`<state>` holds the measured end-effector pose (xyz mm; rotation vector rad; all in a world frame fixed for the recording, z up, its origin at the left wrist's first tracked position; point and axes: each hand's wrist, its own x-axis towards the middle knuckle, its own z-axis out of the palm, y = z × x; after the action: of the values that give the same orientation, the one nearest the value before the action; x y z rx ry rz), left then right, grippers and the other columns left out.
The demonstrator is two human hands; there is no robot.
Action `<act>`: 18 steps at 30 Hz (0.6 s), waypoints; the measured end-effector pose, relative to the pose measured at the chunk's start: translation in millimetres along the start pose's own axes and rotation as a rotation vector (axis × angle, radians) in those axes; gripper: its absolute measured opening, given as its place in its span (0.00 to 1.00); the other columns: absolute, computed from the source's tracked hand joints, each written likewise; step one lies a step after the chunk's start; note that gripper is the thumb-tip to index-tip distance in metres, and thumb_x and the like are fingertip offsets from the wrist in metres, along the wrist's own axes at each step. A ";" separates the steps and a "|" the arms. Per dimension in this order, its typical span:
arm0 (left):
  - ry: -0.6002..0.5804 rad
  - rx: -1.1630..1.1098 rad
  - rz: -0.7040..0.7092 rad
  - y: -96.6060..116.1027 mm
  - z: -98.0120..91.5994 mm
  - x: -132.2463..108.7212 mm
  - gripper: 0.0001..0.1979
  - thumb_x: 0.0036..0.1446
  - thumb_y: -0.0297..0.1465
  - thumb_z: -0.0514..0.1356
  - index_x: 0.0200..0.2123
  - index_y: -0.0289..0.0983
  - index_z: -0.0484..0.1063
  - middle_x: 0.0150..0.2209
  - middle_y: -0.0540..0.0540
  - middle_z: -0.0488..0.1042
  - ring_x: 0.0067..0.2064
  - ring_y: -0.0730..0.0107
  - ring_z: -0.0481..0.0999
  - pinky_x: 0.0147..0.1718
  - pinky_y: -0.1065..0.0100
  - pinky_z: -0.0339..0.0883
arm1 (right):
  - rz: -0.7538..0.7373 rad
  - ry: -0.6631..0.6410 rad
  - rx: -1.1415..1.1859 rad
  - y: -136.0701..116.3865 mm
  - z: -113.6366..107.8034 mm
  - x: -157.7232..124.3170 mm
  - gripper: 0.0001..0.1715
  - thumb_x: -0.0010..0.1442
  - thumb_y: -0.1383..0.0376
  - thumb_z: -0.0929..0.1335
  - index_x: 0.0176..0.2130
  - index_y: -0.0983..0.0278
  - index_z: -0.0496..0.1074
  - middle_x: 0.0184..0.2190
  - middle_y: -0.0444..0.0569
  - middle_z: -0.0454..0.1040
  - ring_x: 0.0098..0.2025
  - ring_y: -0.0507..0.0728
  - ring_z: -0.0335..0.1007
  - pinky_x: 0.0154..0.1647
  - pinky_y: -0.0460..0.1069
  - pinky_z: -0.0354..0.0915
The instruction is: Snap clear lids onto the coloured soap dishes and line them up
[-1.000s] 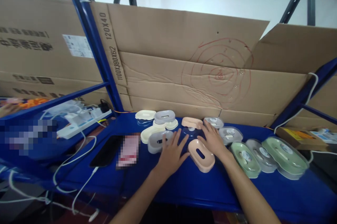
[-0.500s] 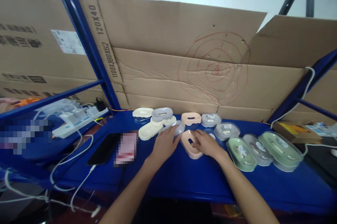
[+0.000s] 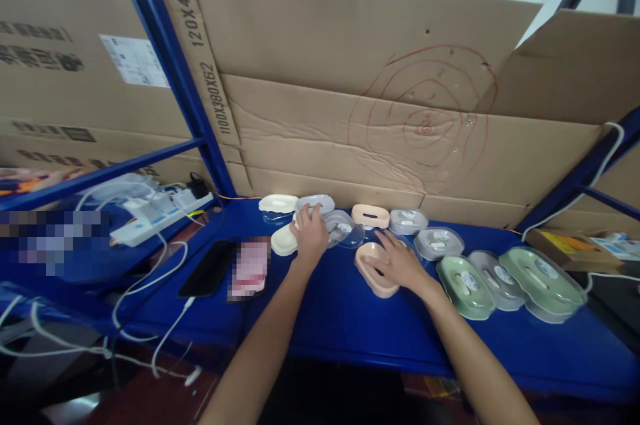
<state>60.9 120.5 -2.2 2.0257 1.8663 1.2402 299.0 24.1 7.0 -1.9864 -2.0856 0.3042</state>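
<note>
Over the cream dish (image 3: 283, 240) and beside a grey dish (image 3: 320, 202) is my left hand (image 3: 311, 233), its fingers bent and apart; whether it touches either is unclear. My right hand (image 3: 395, 261) rests on the near peach dish (image 3: 383, 287), fingers spread over its rim and slot. Between the hands lie a grey dish with a clear cover (image 3: 340, 225) and a clear cover (image 3: 355, 236). A second peach dish (image 3: 371, 215) stands behind, near the cardboard. Part of another clear piece is hidden behind my right hand.
Covered grey dishes (image 3: 439, 243) and green dishes (image 3: 467, 286) sit on the right of the blue table (image 3: 340, 325). A black phone (image 3: 209, 269) and a pink blurred item (image 3: 250, 268) lie left, near a power strip (image 3: 160, 218). Cardboard (image 3: 300, 118) stands behind.
My left hand has moved left and away from the grey covered dish onto the cream and grey dishes. My right hand stays at the peach dish. The camera view has shifted slightly.
</note>
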 end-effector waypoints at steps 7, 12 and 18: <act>-0.011 0.021 -0.088 -16.3 -12.0 11.3 0.24 0.65 0.27 0.57 0.63 0.39 0.69 0.66 0.32 0.65 0.65 0.41 0.69 0.63 0.40 0.63 | -0.007 0.073 0.003 -13.3 19.2 5.2 0.44 0.70 0.43 0.64 0.76 0.55 0.52 0.79 0.61 0.44 0.78 0.73 0.45 0.72 0.77 0.44; 0.012 0.006 -0.147 -19.7 -20.1 15.8 0.24 0.66 0.22 0.51 0.63 0.38 0.66 0.65 0.34 0.64 0.63 0.52 0.73 0.61 0.53 0.67 | -0.106 0.272 0.051 -8.4 19.7 10.1 0.35 0.73 0.52 0.60 0.73 0.61 0.59 0.77 0.61 0.52 0.75 0.69 0.54 0.70 0.68 0.58; -0.067 0.064 -0.241 -30.7 -13.3 15.4 0.24 0.58 0.22 0.61 0.58 0.39 0.71 0.62 0.31 0.69 0.68 0.41 0.66 0.66 0.38 0.53 | -0.214 0.298 0.075 -15.1 21.2 9.1 0.30 0.74 0.52 0.59 0.68 0.59 0.68 0.74 0.57 0.58 0.74 0.67 0.58 0.71 0.64 0.59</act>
<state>27.3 135.3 -4.2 1.7805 2.0679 1.0514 277.6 32.8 -8.1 -1.6324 -2.0361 0.0416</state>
